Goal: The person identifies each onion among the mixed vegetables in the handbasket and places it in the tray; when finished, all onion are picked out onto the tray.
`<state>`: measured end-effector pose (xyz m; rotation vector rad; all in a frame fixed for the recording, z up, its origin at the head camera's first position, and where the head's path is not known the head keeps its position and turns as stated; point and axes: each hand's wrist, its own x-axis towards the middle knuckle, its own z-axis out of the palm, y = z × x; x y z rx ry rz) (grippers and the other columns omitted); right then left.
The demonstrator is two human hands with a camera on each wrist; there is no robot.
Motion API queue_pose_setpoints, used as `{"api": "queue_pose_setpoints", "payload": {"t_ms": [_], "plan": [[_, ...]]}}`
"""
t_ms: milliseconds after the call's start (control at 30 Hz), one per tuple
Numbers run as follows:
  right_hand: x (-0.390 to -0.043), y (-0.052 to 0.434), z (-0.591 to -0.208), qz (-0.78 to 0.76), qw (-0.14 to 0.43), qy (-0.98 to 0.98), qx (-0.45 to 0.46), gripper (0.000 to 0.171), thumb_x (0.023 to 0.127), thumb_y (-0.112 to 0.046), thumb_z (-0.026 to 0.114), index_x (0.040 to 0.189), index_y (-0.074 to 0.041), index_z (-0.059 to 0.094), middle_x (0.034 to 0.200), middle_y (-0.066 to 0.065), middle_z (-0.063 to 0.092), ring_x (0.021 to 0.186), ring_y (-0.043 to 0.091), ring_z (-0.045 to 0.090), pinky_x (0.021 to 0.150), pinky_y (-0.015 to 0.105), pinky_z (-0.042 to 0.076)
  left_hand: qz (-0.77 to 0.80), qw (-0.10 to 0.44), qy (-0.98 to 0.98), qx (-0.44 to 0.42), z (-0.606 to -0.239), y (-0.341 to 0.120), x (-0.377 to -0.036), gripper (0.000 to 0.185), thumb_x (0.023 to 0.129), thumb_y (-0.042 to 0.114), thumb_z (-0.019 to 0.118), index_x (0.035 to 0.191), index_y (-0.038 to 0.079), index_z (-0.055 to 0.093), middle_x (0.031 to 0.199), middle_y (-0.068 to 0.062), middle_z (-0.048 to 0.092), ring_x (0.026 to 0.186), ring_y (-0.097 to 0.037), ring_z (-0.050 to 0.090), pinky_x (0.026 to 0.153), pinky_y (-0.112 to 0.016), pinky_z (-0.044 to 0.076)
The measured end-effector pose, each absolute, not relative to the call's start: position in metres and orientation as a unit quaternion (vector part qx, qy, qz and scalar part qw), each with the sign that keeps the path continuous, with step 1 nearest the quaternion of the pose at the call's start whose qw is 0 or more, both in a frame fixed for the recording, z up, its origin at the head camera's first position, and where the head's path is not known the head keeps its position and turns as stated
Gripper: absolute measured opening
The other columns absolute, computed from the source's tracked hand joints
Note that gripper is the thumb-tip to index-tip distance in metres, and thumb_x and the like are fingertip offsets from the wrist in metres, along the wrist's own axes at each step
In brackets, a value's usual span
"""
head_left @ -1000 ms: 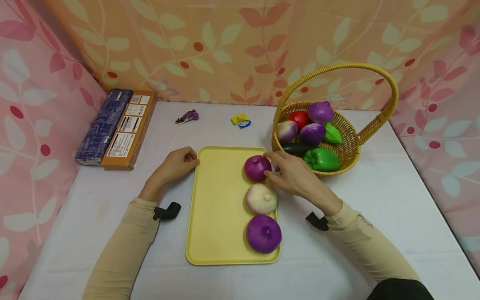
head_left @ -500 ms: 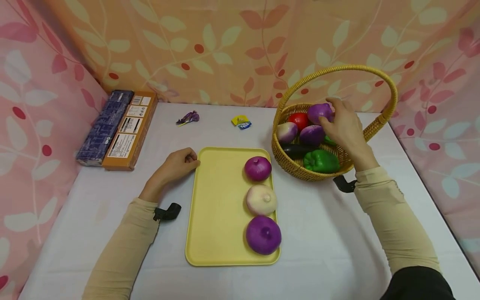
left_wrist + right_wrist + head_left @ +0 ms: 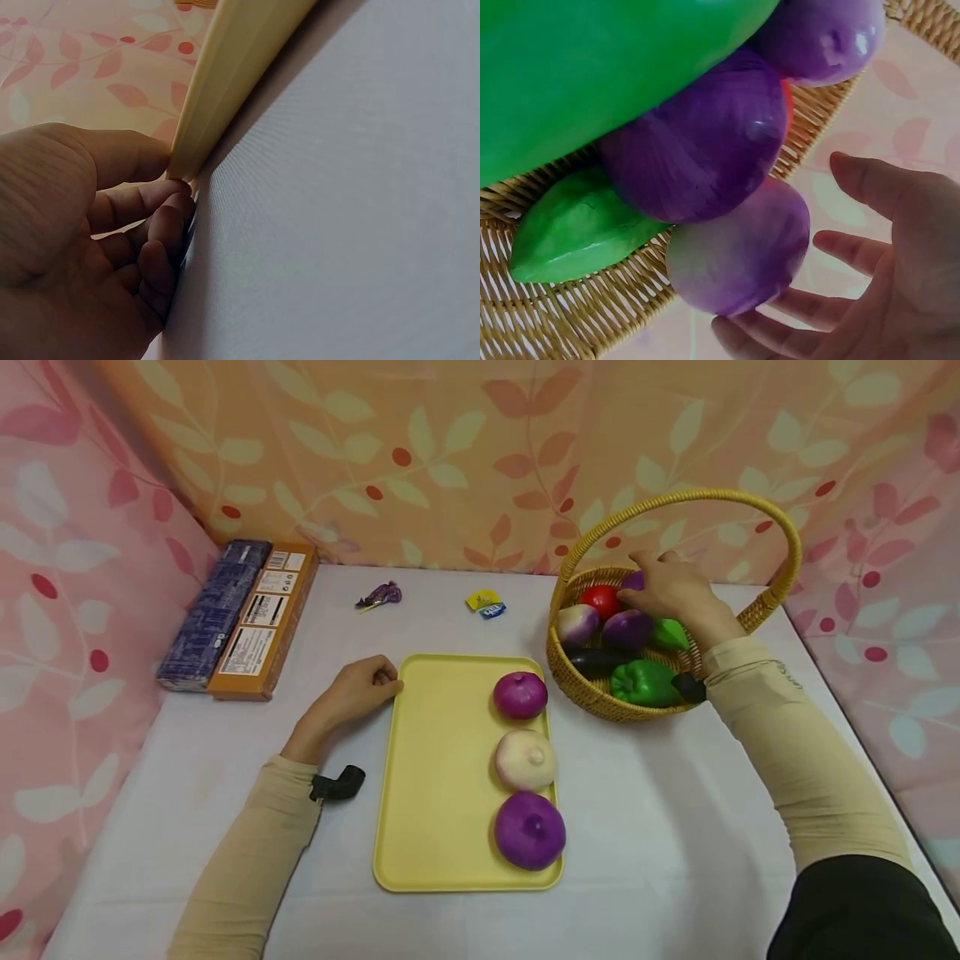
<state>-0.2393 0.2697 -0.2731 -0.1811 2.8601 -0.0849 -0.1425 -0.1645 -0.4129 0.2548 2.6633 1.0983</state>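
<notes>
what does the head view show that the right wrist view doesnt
Only the head view shows the yellow tray with three onions lined along its right side, the left hand resting at the tray's far left corner, the boxes and the basket handle. Only the right wrist view shows the right hand's fingers spread and curving around the back purple onion, with a gap visible at the thumb side; firm contact cannot be told. Both show the right hand, the wicker basket, that onion and green vegetables.
</notes>
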Motion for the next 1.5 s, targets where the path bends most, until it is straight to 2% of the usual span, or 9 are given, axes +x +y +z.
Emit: {"api": "queue_pose_setpoints", "payload": {"t_ms": [200,300,367,567,733,900,1033,1200,1500], "plan": [[-0.24,0.275,-0.28,-0.044,0.111,0.991,-0.058,0.057,0.095,-0.036,0.048,0.14,-0.001,0.041,0.13,0.035,0.044,0.12,0.049,0.042,0.093,0.067,0.039,0.378,0.125,0.913,0.087,-0.415,-0.162,-0.143,0.021,0.095,0.022,0.058,0.104,0.003,0.062,0.094,-0.011,0.063,0.085,-0.023,0.055,0.075,-0.031,0.043],[-0.235,0.277,-0.28,-0.058,0.082,0.993,-0.054,0.061,0.094,-0.04,0.05,0.141,-0.003,0.041,0.128,0.034,0.044,0.115,0.048,0.045,0.091,0.065,0.04,0.379,0.125,0.913,0.087,-0.414,-0.162,-0.143,0.021,0.094,0.022,0.058,0.103,0.003,0.062,0.092,-0.011,0.062,0.084,-0.023,0.055,0.074,-0.031,0.042],[-0.227,0.275,-0.279,-0.067,0.042,0.995,-0.062,0.064,0.093,-0.043,0.051,0.142,-0.003,0.041,0.128,0.034,0.045,0.111,0.05,0.048,0.09,0.064,0.041,0.38,0.126,0.912,0.085,-0.414,-0.162,-0.144,0.021,0.094,0.022,0.058,0.103,0.003,0.062,0.092,-0.011,0.062,0.084,-0.023,0.055,0.074,-0.031,0.042],[-0.17,0.246,-0.28,-0.126,-0.102,0.98,-0.119,0.06,0.088,-0.036,0.062,0.138,-0.006,0.05,0.128,0.03,0.051,0.109,0.047,0.052,0.087,0.062,0.046,0.374,0.128,0.915,0.082,-0.415,-0.162,-0.146,0.022,0.095,0.022,0.058,0.104,0.003,0.062,0.093,-0.012,0.063,0.085,-0.023,0.055,0.075,-0.031,0.043],[-0.107,0.206,-0.298,-0.158,-0.174,0.933,-0.274,0.059,0.08,-0.03,0.069,0.132,-0.006,0.056,0.125,0.024,0.056,0.109,0.039,0.056,0.088,0.055,0.048,0.37,0.129,0.916,0.084,-0.415,-0.162,-0.147,0.023,0.095,0.023,0.057,0.104,0.003,0.062,0.093,-0.012,0.062,0.085,-0.023,0.055,0.074,-0.031,0.042],[-0.051,0.163,-0.321,-0.151,-0.15,0.876,-0.432,0.061,0.077,-0.031,0.069,0.133,-0.012,0.057,0.13,0.017,0.056,0.114,0.031,0.057,0.094,0.046,0.048,0.373,0.128,0.915,0.081,-0.414,-0.162,-0.146,0.023,0.094,0.023,0.058,0.104,0.003,0.062,0.093,-0.012,0.062,0.085,-0.023,0.055,0.075,-0.031,0.042],[-0.023,0.143,-0.339,-0.137,-0.117,0.843,-0.506,0.06,0.077,-0.032,0.071,0.133,-0.014,0.056,0.13,0.014,0.057,0.116,0.026,0.057,0.096,0.042,0.048,0.37,0.127,0.917,0.081,-0.414,-0.163,-0.144,0.023,0.094,0.023,0.058,0.104,0.003,0.062,0.094,-0.012,0.063,0.085,-0.023,0.055,0.076,-0.031,0.042],[-0.008,0.132,-0.353,-0.107,-0.094,0.829,-0.541,0.057,0.08,-0.037,0.073,0.131,-0.018,0.056,0.129,0.01,0.056,0.113,0.023,0.058,0.093,0.038,0.048,0.37,0.126,0.917,0.08,-0.414,-0.163,-0.143,0.023,0.095,0.023,0.058,0.105,0.003,0.062,0.094,-0.013,0.063,0.085,-0.023,0.056,0.076,-0.031,0.042],[-0.001,0.128,-0.368,-0.085,-0.065,0.825,-0.555,0.055,0.079,-0.035,0.073,0.129,-0.02,0.057,0.13,0.008,0.055,0.112,0.022,0.059,0.093,0.036,0.048,0.369,0.119,0.917,0.09,-0.414,-0.163,-0.143,0.022,0.095,0.022,0.058,0.104,0.002,0.062,0.093,-0.013,0.062,0.085,-0.023,0.055,0.075,-0.031,0.042]]}}
